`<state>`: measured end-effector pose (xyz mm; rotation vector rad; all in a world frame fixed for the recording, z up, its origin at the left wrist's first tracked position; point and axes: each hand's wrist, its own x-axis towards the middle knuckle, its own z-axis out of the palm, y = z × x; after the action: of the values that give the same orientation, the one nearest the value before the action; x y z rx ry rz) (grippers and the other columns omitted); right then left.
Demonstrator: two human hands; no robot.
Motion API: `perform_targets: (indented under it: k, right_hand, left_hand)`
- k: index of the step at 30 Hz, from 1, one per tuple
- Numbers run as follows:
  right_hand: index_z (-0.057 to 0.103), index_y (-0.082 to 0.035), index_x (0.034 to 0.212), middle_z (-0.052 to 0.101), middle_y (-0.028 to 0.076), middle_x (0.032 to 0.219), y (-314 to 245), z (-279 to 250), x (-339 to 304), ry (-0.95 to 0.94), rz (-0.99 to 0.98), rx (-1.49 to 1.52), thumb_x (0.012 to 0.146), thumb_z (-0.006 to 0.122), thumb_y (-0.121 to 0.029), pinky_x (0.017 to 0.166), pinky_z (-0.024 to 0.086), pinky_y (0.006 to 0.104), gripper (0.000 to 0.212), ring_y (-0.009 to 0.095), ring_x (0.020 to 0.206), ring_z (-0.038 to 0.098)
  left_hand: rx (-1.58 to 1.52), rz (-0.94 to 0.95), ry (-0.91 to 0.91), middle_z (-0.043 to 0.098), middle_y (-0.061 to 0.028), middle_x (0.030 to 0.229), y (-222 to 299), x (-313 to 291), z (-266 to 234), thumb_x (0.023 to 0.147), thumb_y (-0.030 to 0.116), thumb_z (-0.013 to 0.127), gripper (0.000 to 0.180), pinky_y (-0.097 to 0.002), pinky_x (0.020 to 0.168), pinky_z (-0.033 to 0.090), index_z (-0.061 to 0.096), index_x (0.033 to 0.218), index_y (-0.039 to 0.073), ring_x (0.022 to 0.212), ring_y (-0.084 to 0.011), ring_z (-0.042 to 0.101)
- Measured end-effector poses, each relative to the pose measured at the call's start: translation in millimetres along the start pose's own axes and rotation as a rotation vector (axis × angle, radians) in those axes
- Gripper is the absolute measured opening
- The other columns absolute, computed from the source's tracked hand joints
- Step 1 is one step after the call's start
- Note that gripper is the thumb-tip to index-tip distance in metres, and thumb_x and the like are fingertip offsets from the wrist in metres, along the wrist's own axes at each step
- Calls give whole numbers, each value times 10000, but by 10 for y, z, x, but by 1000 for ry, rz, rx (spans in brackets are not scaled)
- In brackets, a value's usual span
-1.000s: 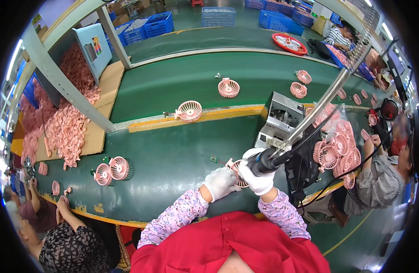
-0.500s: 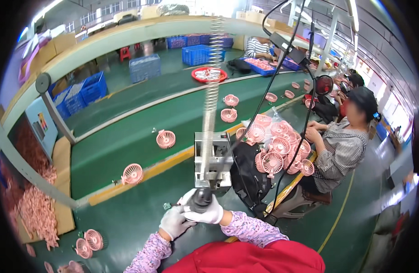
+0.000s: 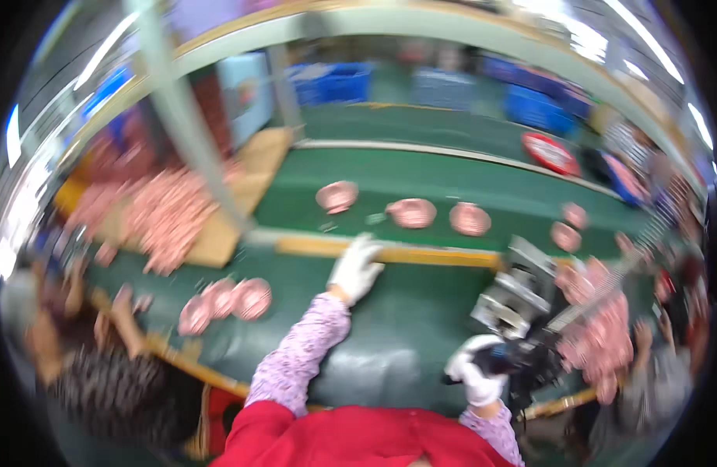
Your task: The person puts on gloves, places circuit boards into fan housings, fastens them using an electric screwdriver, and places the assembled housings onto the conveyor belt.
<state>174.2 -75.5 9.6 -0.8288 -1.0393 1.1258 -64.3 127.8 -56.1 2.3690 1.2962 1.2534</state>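
My left hand [image 3: 357, 268], in a white glove, reaches over the yellow edge strip of the conveyor with fingers outstretched and nothing visible in them. Beyond its fingertips lies a round pink fan housing [image 3: 413, 212] on the green belt [image 3: 296, 175]. My right hand [image 3: 480, 373], also gloved, is wrapped round a black electric screwdriver [image 3: 494, 359] that hangs from a long coil spring [image 3: 607, 289]. Beside the screwdriver stands a metal fixture [image 3: 514, 292]; blur hides what it holds.
More pink fan housings [image 3: 469, 219] sit along the belt, several at the left [image 3: 251, 299] of the bench. A pink pile [image 3: 599, 327] lies right of the fixture, pink parts [image 3: 168, 214] on cardboard at left. People sit at both sides. A red tray [image 3: 550, 153] stands beyond the belt.
The view has swung left. My left hand has left the right hand and stretched forward to the belt edge. My right hand stays round the screwdriver, now beside the fixture.
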Motion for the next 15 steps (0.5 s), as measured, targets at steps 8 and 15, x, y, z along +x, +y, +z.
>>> perform_targets:
  k: [8,15]
  right_hand:
    - [405,-34,991,490,64,681,155,172,125,-119,31,181,689,494,114,496,471,328,348,174,465,495]
    - [415,-30,995,492,64,680,117,152,169,-62,22,157,692,521,96,483,462,318,345,171,464,488]
  left_hand:
    - [348,-313,447,555,-160,1076,-117,-1251,-1605,685,111,679,263,-386,915,399,611,934,59,1043,-314,503]
    - [657,-721,28,516,-134,1185,-386,-1567,-1816,689,449,645,554,-467,1017,229,570,1147,146,1140,-290,433]
